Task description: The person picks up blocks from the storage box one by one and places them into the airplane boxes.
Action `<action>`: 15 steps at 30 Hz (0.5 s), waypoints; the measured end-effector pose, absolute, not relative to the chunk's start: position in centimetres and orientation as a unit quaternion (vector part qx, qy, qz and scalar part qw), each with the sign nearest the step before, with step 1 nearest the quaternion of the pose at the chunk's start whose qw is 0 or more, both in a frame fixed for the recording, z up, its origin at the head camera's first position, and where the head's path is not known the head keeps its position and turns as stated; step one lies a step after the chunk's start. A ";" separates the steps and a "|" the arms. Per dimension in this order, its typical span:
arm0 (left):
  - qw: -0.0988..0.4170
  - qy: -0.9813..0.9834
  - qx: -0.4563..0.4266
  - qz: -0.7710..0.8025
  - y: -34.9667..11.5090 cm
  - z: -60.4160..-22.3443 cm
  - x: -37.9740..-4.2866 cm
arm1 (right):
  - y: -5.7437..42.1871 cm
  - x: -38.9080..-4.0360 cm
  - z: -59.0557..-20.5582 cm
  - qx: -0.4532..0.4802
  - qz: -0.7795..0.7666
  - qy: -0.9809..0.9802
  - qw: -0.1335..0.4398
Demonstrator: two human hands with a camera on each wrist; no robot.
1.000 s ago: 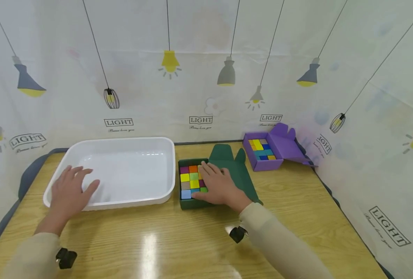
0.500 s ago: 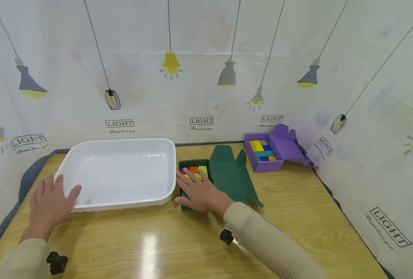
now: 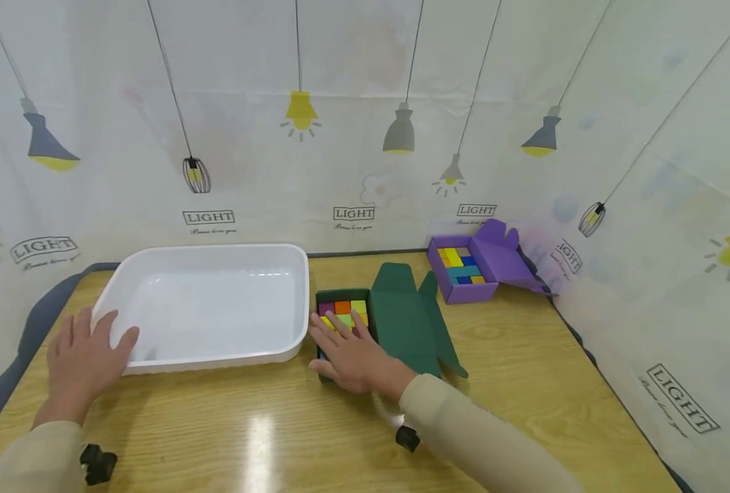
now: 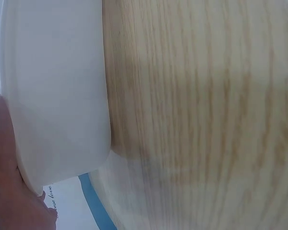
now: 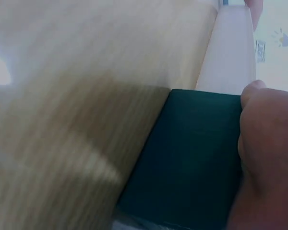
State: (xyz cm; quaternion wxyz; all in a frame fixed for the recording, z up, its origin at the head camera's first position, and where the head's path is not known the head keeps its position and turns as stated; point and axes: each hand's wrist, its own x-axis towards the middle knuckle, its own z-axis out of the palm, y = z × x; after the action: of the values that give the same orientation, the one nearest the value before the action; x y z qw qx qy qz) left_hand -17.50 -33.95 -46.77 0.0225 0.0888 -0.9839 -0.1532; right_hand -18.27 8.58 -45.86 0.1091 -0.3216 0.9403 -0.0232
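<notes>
A white tray (image 3: 217, 301) lies on the left of the table. My left hand (image 3: 84, 359) rests at its front left corner, fingers on the rim and thumb stretched over the tray. In the left wrist view that hand (image 4: 12, 187) touches the rim of the tray wall (image 4: 62, 96). To the tray's right stands a dark green box (image 3: 402, 322), lid folded back to the right, with colourful blocks (image 3: 342, 307) inside. My right hand (image 3: 353, 352) lies across it, fingers extended over the blocks towards its left wall. The right wrist view shows the box's front wall (image 5: 187, 158) beside my hand (image 5: 269, 143).
At the back right, a purple box (image 3: 471, 293) stands with its lid folded open and several blocks (image 3: 460, 263) inside. A printed sheet (image 3: 353, 171) with lamp drawings hangs behind the wooden table (image 3: 217, 424).
My left hand has moved left and down to the tray's corner. My right hand has shifted left across the green box. The box has slid slightly nearer to me.
</notes>
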 end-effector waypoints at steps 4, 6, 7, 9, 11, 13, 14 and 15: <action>0.024 -0.984 0.093 -0.152 -34.0 -46.8 -17.4 | 8.7 -17.0 -45.8 -0.316 -0.022 0.943 0.097; 0.024 -0.984 0.095 -0.150 -34.0 -46.8 -17.4 | 8.7 -16.5 -45.8 -0.312 -0.017 0.946 0.089; 0.024 -0.984 0.096 -0.150 -34.0 -46.8 -17.4 | 8.8 -16.3 -45.7 -0.310 -0.013 0.947 0.085; 0.023 -0.984 0.100 -0.148 -34.0 -46.8 -17.4 | 8.7 -16.0 -45.5 -0.310 0.005 0.948 0.070; 0.022 -0.984 0.100 -0.148 -34.0 -46.8 -17.4 | 8.6 -16.0 -45.3 -0.312 0.028 0.949 0.050; 0.021 -0.984 0.099 -0.148 -33.9 -46.8 -17.4 | 8.4 -16.1 -45.1 -0.312 0.045 0.949 0.027; 0.021 -0.984 0.099 -0.148 -33.9 -46.8 -17.4 | 8.3 -16.2 -45.1 -0.313 0.050 0.948 0.017; 0.021 -0.984 0.098 -0.149 -33.8 -46.8 -17.4 | 8.1 -16.4 -45.1 -0.312 0.054 0.948 0.010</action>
State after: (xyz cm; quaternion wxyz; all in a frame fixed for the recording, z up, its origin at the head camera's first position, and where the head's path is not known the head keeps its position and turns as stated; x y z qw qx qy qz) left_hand -17.39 -33.82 -46.81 0.0214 0.0982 -0.9838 -0.1487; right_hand -16.36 8.14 -45.06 0.0101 -0.3124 0.9484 0.0536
